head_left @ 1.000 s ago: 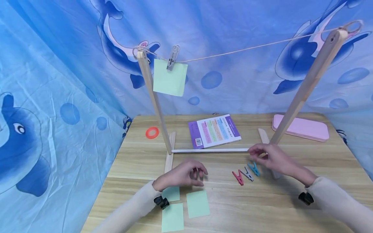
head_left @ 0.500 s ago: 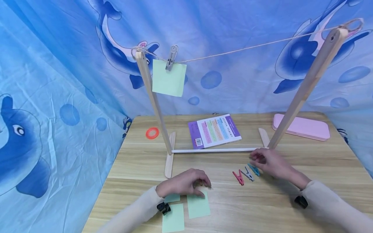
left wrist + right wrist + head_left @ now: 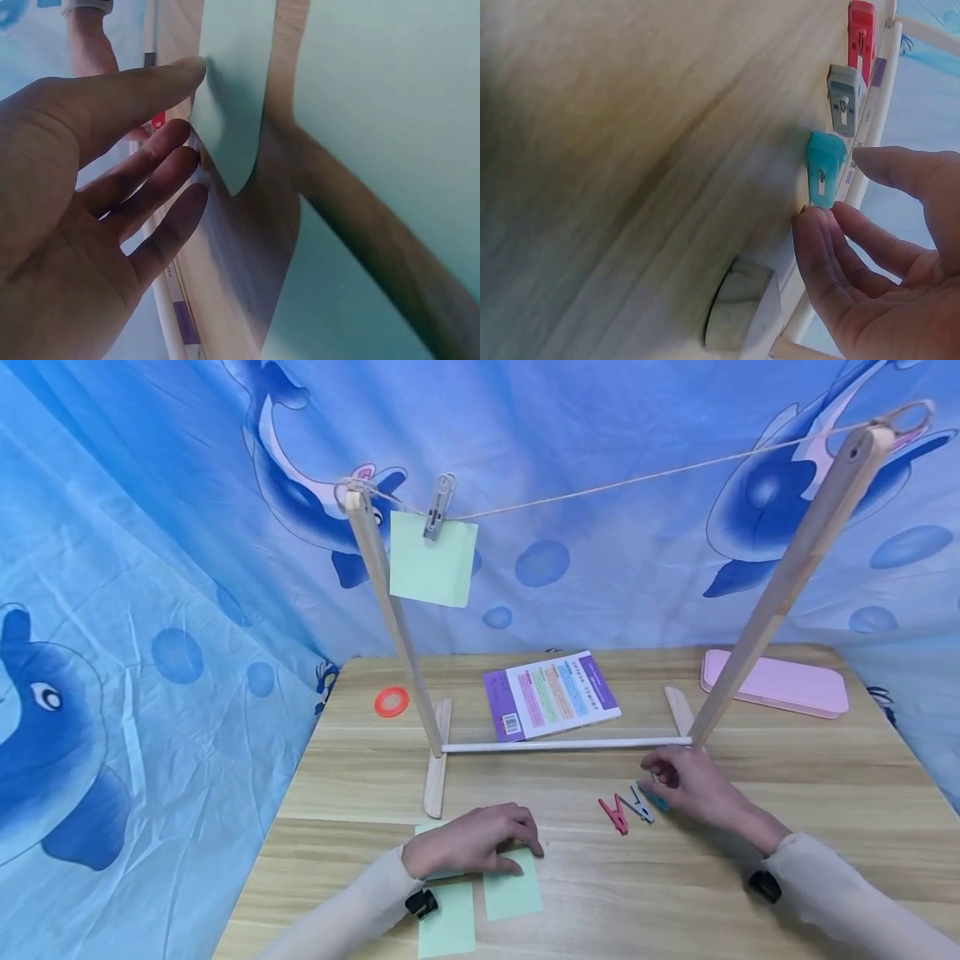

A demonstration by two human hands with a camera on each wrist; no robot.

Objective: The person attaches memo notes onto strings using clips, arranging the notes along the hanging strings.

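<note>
My left hand [image 3: 480,839] hovers low over several pale green paper squares, its fingers bent loosely. Its thumb touches the right-hand paper square [image 3: 513,893], and the fingertips lie at that sheet's edge in the left wrist view. Two more squares, one nearer [image 3: 446,931] and one partly under the hand [image 3: 429,828], lie to its left. My right hand [image 3: 693,781] is around the teal clothespin [image 3: 825,169], thumb on one side and fingers on the other, with a gap at the thumb. Beside it lie a grey clothespin [image 3: 637,806] and a red clothespin [image 3: 613,817].
A wooden frame's left post [image 3: 393,618] and right post [image 3: 795,577] carry a string [image 3: 600,489]. A grey clothespin [image 3: 440,506] holds a green square [image 3: 431,560] there. Behind are a book [image 3: 555,693], an orange tape roll [image 3: 392,702] and a pink case [image 3: 787,683].
My left hand has come down and slightly right onto the right-hand paper square. My right hand has come nearer, from beside the frame's white bar to the teal clothespin.
</note>
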